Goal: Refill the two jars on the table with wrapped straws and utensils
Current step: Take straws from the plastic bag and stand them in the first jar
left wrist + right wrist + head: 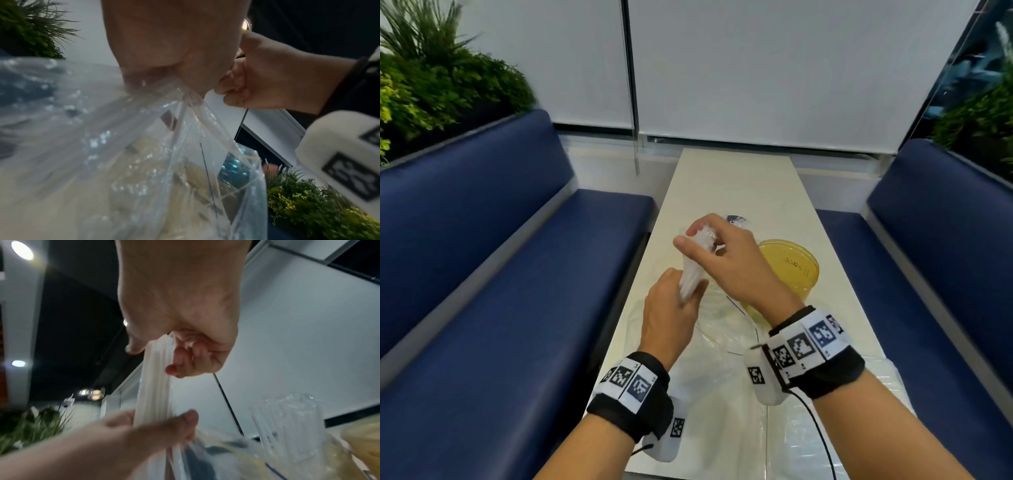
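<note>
Both hands grasp one bundle of wrapped straws above the table.
Head view: left hand (671, 301) clenches the bundle of wrapped straws (693, 270) low, right hand (726, 260) pinches its top; a round yellow lid (789, 265) lies at 3 o'clock on the cream table (722, 181).
Left wrist view: a crinkled clear plastic bag (144, 154) hangs below.
Right wrist view: slim white straws; a clear jar (287, 423) at 4 o'clock holds wrapped utensils.

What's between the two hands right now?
A bundle of wrapped straws spans the gap: the right hand grips its top, the left hand its lower end. The right wrist view shows this best.
</note>
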The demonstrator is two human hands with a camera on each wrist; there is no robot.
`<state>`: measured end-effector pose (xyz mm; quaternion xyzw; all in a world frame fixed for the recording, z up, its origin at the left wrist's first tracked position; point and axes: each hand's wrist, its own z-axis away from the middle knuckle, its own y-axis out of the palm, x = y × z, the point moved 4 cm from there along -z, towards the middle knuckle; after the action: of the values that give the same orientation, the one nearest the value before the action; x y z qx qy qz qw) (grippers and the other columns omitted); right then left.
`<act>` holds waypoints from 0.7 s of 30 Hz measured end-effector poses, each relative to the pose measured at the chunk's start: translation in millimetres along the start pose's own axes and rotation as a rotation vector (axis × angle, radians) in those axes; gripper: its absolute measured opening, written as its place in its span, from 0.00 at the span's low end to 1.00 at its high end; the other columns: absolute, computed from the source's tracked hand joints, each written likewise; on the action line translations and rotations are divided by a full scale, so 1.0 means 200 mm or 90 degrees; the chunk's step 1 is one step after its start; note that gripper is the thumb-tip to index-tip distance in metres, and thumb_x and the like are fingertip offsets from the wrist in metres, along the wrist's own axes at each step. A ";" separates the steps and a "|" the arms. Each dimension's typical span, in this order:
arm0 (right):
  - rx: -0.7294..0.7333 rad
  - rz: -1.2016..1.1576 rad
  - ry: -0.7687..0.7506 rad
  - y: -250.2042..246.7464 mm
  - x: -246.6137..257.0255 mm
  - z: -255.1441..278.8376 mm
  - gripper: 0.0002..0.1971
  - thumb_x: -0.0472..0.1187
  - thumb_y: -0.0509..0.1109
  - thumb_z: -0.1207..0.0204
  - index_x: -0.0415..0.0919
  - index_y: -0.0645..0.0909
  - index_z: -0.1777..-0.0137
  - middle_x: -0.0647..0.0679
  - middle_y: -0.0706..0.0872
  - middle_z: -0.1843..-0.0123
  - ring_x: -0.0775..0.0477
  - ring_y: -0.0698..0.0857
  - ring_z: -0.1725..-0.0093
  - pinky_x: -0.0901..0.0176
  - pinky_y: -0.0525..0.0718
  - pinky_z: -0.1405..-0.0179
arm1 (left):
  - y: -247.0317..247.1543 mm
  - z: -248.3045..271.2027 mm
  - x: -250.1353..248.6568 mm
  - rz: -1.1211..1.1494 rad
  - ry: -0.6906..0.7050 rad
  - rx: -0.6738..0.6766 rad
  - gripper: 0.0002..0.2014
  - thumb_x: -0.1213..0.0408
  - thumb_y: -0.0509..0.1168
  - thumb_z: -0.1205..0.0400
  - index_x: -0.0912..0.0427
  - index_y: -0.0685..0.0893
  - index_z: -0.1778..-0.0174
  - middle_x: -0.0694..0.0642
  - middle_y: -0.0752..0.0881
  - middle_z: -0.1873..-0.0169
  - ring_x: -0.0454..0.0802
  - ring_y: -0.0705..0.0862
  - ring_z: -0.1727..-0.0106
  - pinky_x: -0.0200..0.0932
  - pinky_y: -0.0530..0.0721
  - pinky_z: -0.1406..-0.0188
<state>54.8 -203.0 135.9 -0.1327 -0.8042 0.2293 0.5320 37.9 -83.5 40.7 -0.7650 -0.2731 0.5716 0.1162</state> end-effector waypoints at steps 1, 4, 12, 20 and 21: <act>-0.010 0.031 -0.015 0.02 -0.01 0.00 0.16 0.65 0.67 0.21 0.55 0.82 0.45 0.55 0.88 0.54 0.55 0.87 0.58 0.56 0.87 0.61 | 0.00 0.00 0.00 -0.003 -0.004 0.003 0.15 0.49 0.65 0.15 0.57 0.77 0.58 0.53 0.80 0.66 0.53 0.79 0.68 0.48 0.78 0.71; -0.100 0.091 -0.058 0.03 -0.03 0.00 0.17 0.58 0.68 0.20 0.56 0.77 0.33 0.59 0.84 0.42 0.59 0.83 0.47 0.63 0.84 0.53 | 0.01 0.01 0.01 -0.015 -0.013 0.017 0.13 0.50 0.65 0.14 0.57 0.78 0.55 0.52 0.81 0.63 0.53 0.82 0.65 0.49 0.81 0.68; 0.041 -0.270 0.116 0.19 -0.16 0.00 0.17 0.47 0.79 0.25 0.49 0.84 0.37 0.43 0.92 0.49 0.46 0.92 0.46 0.42 0.89 0.40 | 0.02 -0.03 0.01 0.075 -0.006 0.049 0.20 0.64 0.65 0.14 0.44 0.77 0.27 0.46 0.88 0.46 0.46 0.89 0.49 0.49 0.91 0.52; 0.001 -0.258 0.071 0.20 -0.05 -0.07 0.11 0.49 0.63 0.13 0.42 0.79 0.50 0.49 0.86 0.70 0.42 0.91 0.62 0.40 0.89 0.48 | 0.03 0.02 0.09 0.077 -0.082 0.052 0.13 0.54 0.76 0.23 0.52 0.82 0.48 0.49 0.88 0.57 0.48 0.88 0.59 0.53 0.89 0.64; -0.015 -0.290 0.051 0.16 -0.01 -0.10 0.09 0.47 0.63 0.12 0.43 0.78 0.51 0.49 0.82 0.72 0.44 0.87 0.68 0.42 0.88 0.55 | 0.02 0.02 0.11 0.060 -0.087 0.048 0.14 0.51 0.77 0.24 0.53 0.82 0.51 0.50 0.87 0.59 0.50 0.87 0.60 0.57 0.89 0.62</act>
<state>72.9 -170.6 125.0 0.0368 -0.7946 0.0884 0.5996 39.3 -76.1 19.3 -0.7310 -0.2227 0.6373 0.0989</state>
